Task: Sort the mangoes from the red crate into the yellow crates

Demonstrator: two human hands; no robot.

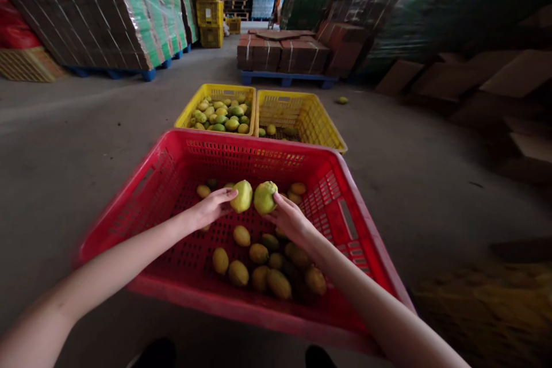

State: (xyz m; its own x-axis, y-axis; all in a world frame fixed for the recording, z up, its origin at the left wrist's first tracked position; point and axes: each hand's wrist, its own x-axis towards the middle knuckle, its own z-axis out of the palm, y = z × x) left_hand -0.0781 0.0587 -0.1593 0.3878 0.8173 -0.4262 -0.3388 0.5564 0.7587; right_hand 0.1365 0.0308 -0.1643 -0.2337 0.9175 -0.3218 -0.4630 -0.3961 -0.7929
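Observation:
My left hand (214, 207) grips a yellow-green lemon (242, 196) between thumb and fingers. Close beside it, my right hand (293, 218) is closed on a second, greener lemon (265, 198). Both fruits are held side by side over a large red plastic crate (172, 152), with a narrow gap between them. On the crate's slotted floor lie several more lemons (259, 253), most of them near the front and right. The right hand and forearm hide part of the crate's right side.
Beyond the red crate stand two yellow crates: the left one (190, 104) full of lemons, the right one (319, 118) holding a few. A loose lemon (342, 100) lies on the floor. Farther back are a blue pallet (287, 77) with cartons, wrapped stacks (150, 6) and stacked yellow crates (209, 11).

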